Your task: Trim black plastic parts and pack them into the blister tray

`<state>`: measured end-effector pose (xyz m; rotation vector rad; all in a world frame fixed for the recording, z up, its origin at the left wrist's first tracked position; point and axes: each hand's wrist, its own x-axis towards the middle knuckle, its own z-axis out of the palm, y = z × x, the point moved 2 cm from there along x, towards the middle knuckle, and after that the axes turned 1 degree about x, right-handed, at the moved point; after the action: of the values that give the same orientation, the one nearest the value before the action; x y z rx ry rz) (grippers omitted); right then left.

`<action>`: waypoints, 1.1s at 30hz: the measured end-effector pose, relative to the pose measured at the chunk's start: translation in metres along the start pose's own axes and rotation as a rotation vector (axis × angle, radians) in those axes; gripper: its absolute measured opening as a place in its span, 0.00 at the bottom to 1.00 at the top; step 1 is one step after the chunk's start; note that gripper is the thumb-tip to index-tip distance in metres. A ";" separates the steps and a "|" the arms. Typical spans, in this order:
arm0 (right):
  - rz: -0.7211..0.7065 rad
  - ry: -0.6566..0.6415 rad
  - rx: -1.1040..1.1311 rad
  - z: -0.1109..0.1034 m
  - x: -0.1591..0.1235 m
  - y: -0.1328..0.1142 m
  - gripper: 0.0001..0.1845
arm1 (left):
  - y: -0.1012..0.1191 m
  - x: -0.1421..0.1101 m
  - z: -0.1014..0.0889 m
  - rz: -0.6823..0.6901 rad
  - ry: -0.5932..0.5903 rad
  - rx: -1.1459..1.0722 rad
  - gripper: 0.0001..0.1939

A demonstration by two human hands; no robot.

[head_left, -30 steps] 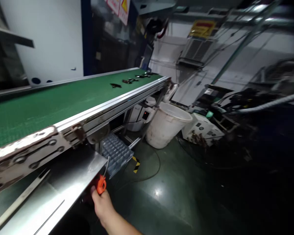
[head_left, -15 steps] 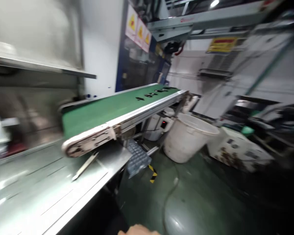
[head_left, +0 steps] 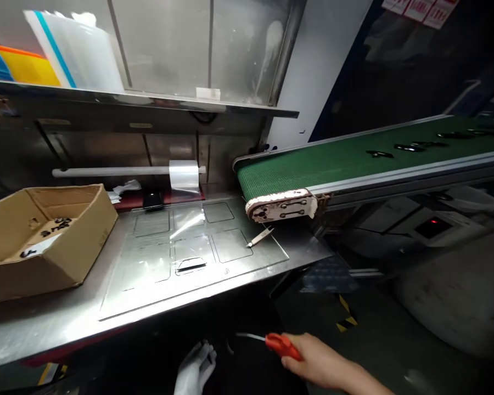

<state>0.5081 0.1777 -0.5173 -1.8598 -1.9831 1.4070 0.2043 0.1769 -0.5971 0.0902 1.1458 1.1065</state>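
Note:
My right hand is bare and closed around the red handle of a tool. A thin pale metal piece sticks out of the handle toward the left; its exact kind is not clear. To the left of it, my left hand wears a whitish glove, its fingers curled. Whatever lies in those fingers, if anything, is lost against the dark background. Both hands are below the front edge of the metal worktable. On the table lie a small dark curved part and a pale pointed tool.
A cardboard box with small black parts stands at the table's left. A green conveyor belt carrying several black parts ends over the table's right side. Behind are a plastic roll and a shelf with bags.
The view has swung left, from conveyor and floor to the worktable. Both hands now show, with the red-handled tool in my right; before, only part of one hand showed at the bottom.

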 end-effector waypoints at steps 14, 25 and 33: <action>0.248 0.863 0.296 -0.092 0.033 0.074 0.33 | 0.041 -0.088 0.060 0.199 -0.238 -0.190 0.17; -0.763 0.216 0.220 -0.022 0.026 -0.161 0.11 | 0.080 -0.095 0.077 0.471 -0.297 -0.258 0.12; -1.040 0.175 -0.098 -0.015 0.044 -0.219 0.08 | 0.093 -0.087 0.073 0.725 -0.130 0.112 0.14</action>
<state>0.3422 0.2569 -0.3898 -0.6492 -2.3442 0.7891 0.2006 0.1931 -0.4518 0.6986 1.0794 1.6391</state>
